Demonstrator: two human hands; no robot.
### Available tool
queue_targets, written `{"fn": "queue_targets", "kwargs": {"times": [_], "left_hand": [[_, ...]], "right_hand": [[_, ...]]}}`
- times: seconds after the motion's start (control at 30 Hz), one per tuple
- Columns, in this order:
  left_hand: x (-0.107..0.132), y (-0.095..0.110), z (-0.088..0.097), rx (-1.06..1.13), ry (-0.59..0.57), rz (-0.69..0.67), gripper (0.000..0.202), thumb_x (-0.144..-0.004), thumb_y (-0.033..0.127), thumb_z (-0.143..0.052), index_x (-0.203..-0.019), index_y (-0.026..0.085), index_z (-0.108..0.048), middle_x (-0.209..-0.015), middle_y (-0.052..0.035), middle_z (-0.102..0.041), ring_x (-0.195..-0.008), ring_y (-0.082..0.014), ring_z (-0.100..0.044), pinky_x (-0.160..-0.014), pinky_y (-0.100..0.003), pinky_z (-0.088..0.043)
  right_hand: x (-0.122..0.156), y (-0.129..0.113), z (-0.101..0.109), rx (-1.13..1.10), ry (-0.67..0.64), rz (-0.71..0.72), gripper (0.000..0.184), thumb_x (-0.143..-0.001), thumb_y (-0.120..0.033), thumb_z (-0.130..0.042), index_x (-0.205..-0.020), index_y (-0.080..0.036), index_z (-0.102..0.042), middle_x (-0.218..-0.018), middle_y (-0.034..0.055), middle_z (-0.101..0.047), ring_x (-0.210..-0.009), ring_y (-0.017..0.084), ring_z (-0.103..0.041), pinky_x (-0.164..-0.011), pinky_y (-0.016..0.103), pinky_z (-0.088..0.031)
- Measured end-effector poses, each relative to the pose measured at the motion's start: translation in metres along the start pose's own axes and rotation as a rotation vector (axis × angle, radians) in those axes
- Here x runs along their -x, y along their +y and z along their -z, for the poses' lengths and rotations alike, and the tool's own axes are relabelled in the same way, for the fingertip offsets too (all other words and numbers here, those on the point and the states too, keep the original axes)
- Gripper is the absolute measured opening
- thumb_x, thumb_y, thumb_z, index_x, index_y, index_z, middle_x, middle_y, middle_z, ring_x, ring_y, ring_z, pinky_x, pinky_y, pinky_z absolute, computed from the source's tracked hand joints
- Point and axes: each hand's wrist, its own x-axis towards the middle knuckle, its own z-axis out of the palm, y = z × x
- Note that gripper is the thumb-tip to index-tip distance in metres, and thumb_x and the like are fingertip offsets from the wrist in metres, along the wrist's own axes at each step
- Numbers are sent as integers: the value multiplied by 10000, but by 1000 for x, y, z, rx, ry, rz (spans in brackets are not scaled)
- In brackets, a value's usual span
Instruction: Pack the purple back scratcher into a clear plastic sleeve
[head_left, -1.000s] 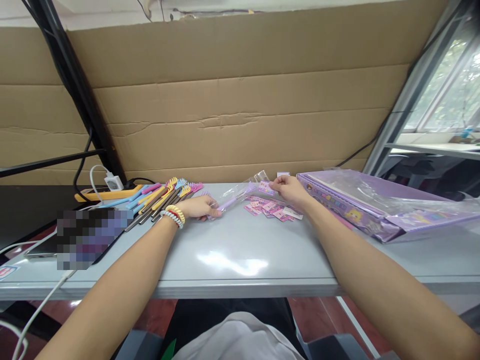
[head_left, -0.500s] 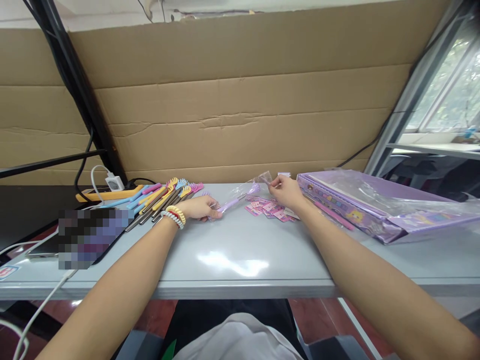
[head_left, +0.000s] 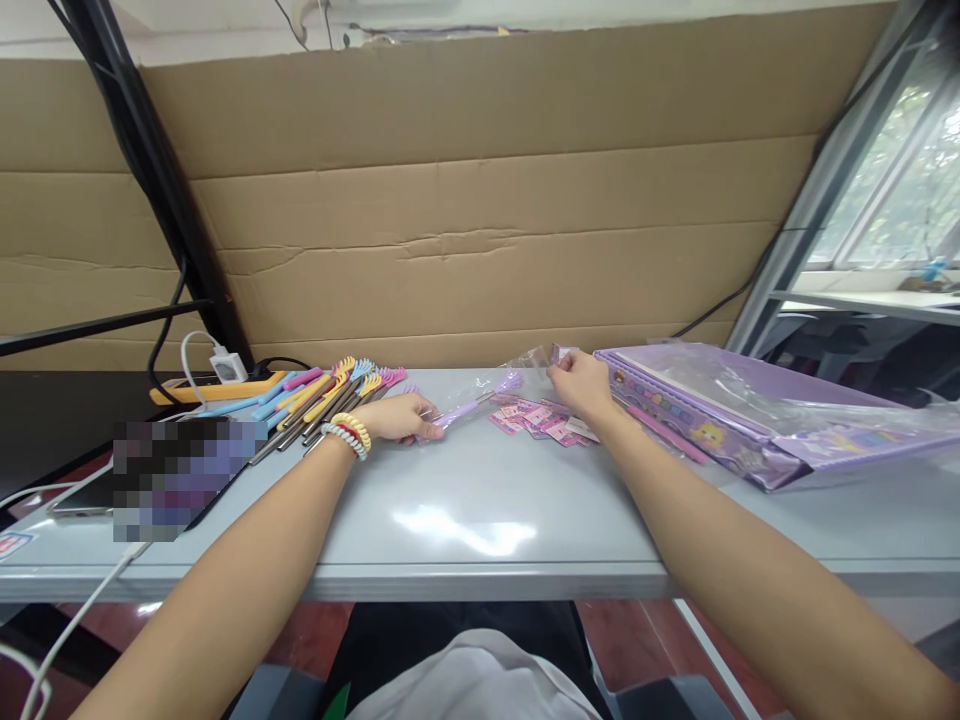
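Observation:
My left hand (head_left: 399, 417), with coil bands on the wrist, is closed on the handle end of a purple stick with a claw-shaped head (head_left: 480, 398), which lies inside a narrow clear plastic sleeve (head_left: 525, 364). My right hand (head_left: 581, 384) pinches the open far end of that sleeve, beside the stick's head. Under and beside the right hand lies a scatter of small pink cards (head_left: 538, 417) on the grey table (head_left: 465, 520).
A bundle of several coloured claw-headed sticks (head_left: 330, 392) lies at the left. A purple printed box under clear plastic bags (head_left: 742, 400) sits at the right. A charger and cables (head_left: 221, 367) and a blurred dark device (head_left: 180, 470) are far left. A cardboard wall (head_left: 480, 220) stands behind.
My right hand left the pink cards and rose to the sleeve's far end, pinching it. The left hand kept its hold on the stick's handle and barely moved.

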Motion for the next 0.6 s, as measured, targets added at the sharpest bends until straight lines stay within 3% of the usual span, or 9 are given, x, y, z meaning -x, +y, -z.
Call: {"fn": "queue_targets", "kwargs": {"times": [0.1,0.3,0.47,0.6], "left_hand": [[0,0,0,5,1,7,371,-686,537,-619,-659,182,-515,-480,40,-454,-441,-93,-397,-447,-234,-274],[1,3,0,14,-1,24,378,-679,538,-628,-657,179,-513,-480,41,-456,-445,-93,-402,-451,-232,-281],[3,6,0,17,0,14,374,-674,531,-636,-649,179,-512,-481,44,-452,-457,-93,-406,-464,-232,-291],[3,5,1,19,-3,9,385,-662,541,-645,-643,178,-517,-474,42,-451,-455,-95,-404,-463,-234,-285]], "right_hand": [[4,-3,0,-82,14,97,148,-662,-218,-484,-562,-209,-376,-559,-12,-491,-596,127,-429,-578,245,-300],[9,-1,-13,-97,-182,363,169,-617,-187,-474,-531,-206,-330,-476,-51,-384,-520,98,-353,-544,232,-273],[7,1,-16,16,-172,320,159,-621,-188,-492,-548,-203,-352,-482,-41,-414,-521,101,-358,-544,239,-265],[6,1,-12,67,-151,207,139,-632,-205,-497,-567,-205,-374,-519,-28,-458,-522,109,-376,-529,245,-258]]}}
